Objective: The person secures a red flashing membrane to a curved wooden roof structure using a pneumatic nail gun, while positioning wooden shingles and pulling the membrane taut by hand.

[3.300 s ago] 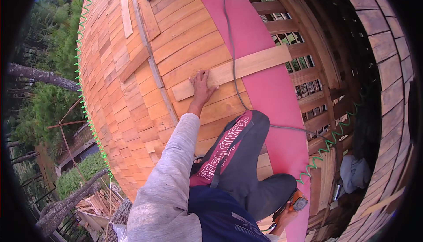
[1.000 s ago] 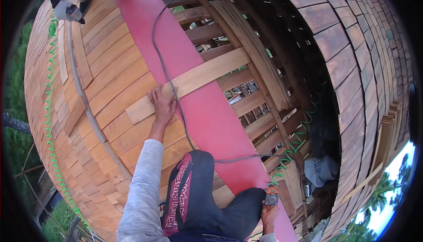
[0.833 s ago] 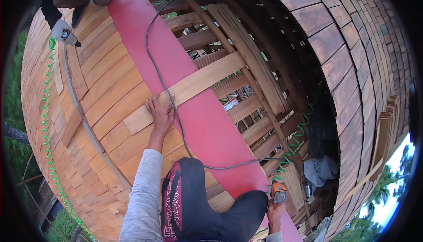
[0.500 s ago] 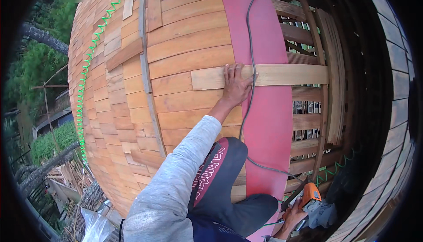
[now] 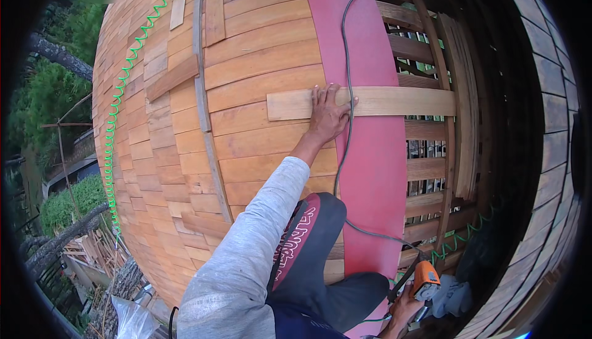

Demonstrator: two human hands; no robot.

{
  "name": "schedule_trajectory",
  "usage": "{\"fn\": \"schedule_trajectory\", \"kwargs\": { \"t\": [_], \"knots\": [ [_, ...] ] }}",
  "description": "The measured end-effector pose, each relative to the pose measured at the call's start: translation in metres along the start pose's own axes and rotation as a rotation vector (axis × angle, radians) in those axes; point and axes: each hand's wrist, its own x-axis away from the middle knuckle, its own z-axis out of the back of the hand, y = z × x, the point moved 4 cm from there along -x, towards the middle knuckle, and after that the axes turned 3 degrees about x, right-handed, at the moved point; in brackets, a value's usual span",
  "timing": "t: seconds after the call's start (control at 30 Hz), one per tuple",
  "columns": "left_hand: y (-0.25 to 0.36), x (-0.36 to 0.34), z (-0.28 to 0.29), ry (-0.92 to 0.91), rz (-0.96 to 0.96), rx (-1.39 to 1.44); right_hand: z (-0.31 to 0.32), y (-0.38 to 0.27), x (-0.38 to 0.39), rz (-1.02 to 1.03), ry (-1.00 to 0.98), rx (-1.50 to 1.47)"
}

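Many wooden shingles (image 5: 265, 37) cover the left and centre of the frame. A pink strip (image 5: 376, 172) runs lengthwise, right of centre. One pale plank (image 5: 404, 101) crosses both at mid-frame; the left hand (image 5: 330, 115) rests on it, fingers moderately spread. At lower right, the right hand (image 5: 404, 308) has its fingers holding an orange tool (image 5: 427, 280).

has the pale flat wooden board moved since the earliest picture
Yes: the pale flat wooden board has shifted to the right, its left end now clearly farther from the long narrow grey wooden strip.
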Motion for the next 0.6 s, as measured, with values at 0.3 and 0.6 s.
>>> {"fn": "schedule_trajectory", "kwargs": {
  "t": [0.3, 0.6],
  "knots": [
    [-0.007, -0.014, 0.002, 0.007, -0.002, -0.008, -0.006, -0.002, -0.011, 0.140, 0.046, 0.023],
    [0.007, -0.013, 0.000, 0.031, -0.070, -0.202, -0.011, -0.004, -0.092, 0.325, 0.075, 0.020]
  ]
}}
